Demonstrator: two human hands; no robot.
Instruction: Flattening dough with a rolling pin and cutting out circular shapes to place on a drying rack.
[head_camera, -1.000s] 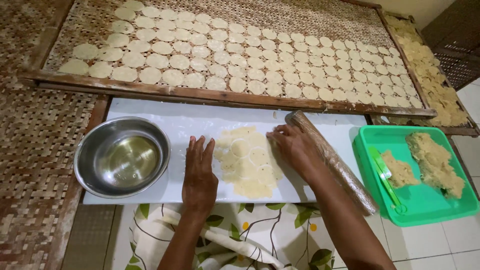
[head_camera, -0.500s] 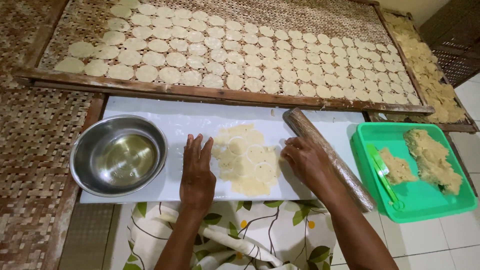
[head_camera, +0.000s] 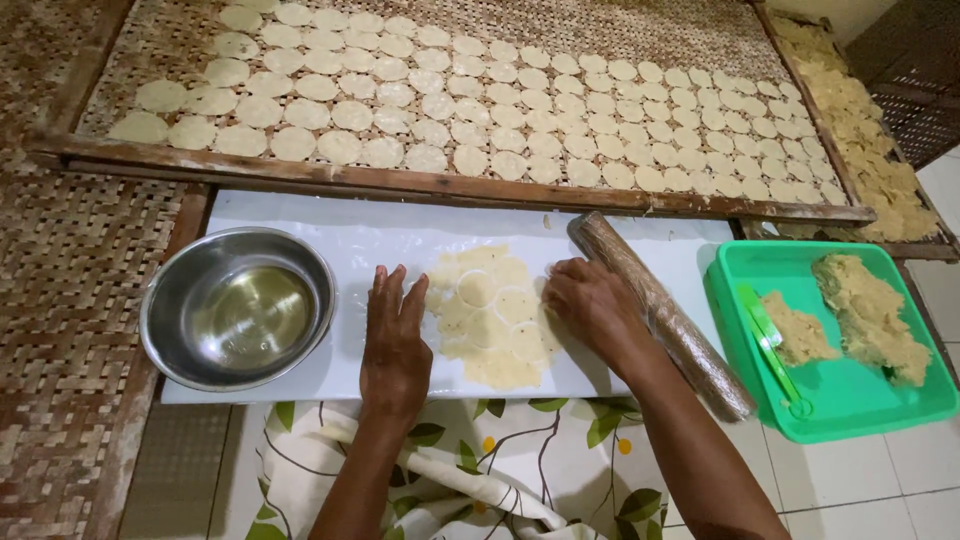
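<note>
- The left hand (head_camera: 395, 335) is lying flat and released, fingers spread, palm down on the white board (head_camera: 300, 240), gripping nothing.
- The dough sheet (head_camera: 490, 315) is lying just right of this hand, its left edge touching the fingertips.
- The right hand (head_camera: 590, 300) is resting on the sheet's right edge, fingers curled down onto the dough; whether it is pinching any is not clear.
- The sheet, scored with round cut-outs, is sitting between the two hands.
- A wrapped rolling pin (head_camera: 660, 315) is lying slantwise just right of the right hand.
- A steel bowl (head_camera: 237, 305) is sitting left of the left hand, near it.
- A green tray (head_camera: 850, 395) with dough lumps is sitting further right, beyond the pin.
- Rows of pale discs (head_camera: 480, 110) are drying on a woven rack (head_camera: 300, 172) beyond both hands.
</note>
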